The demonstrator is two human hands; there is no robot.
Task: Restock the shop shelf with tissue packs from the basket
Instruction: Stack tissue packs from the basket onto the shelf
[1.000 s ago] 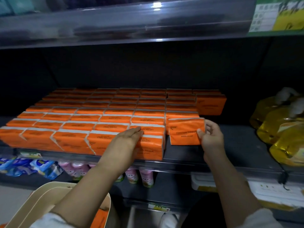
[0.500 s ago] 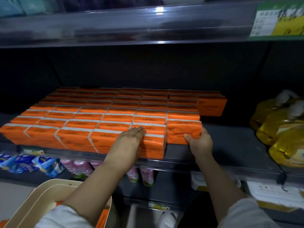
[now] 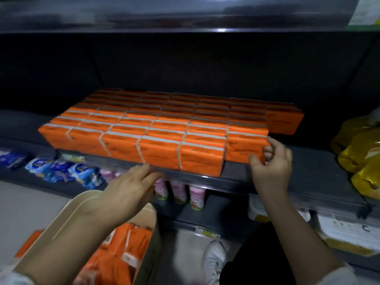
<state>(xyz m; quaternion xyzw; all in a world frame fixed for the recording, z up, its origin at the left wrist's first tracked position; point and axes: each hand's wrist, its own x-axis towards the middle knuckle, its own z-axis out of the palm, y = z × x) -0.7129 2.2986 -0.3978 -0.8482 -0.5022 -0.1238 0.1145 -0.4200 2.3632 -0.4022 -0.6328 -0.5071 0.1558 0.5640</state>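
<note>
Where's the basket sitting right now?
The basket is at the lower left of the head view, below the shelf's front edge and under the left hand, with orange tissue packs inside.

Rows of tissue packs [image 3: 164, 128] on the shelf [image 3: 308, 167]
The rows run from the front edge to the back, filling the left and middle; bags [image 3: 359, 153] lie at the right end. Below the front edge a basket [image 3: 82, 202] holds more, with bottles [image 3: 178, 192] on the lower shelf behind it.
</note>
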